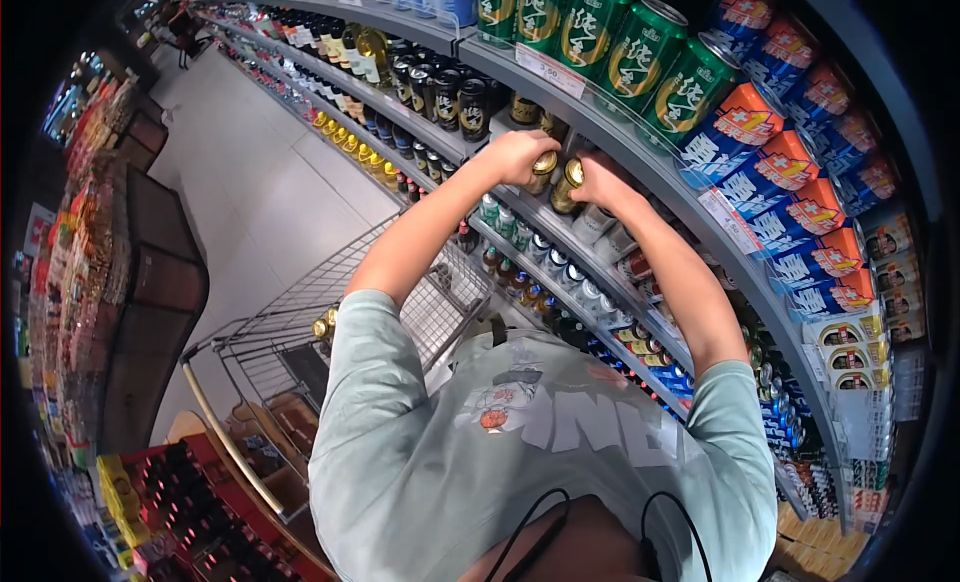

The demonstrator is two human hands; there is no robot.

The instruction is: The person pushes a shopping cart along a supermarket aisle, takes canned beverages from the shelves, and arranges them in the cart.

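Both arms reach forward to a middle shelf (545, 214) of drink cans. My left hand (520, 158) is closed around a gold-topped can (542, 174) at the shelf's front. Just right of it, my right hand (604, 182) grips a second gold-topped can (568, 189). The two cans stand side by side with a small gap between them. Behind the hands are more dark-and-gold cans (524, 110), partly hidden. Black cans with gold print (472, 110) line the shelf to the left.
Above the hands runs a shelf with large green cans (592, 27) and blue-orange can packs (745, 122). Lower shelves hold silver cans (575, 275) and bottles. A wire shopping cart (290, 282) with gold-topped cans (322, 328) stands at left, beside the tiled aisle (235, 147).
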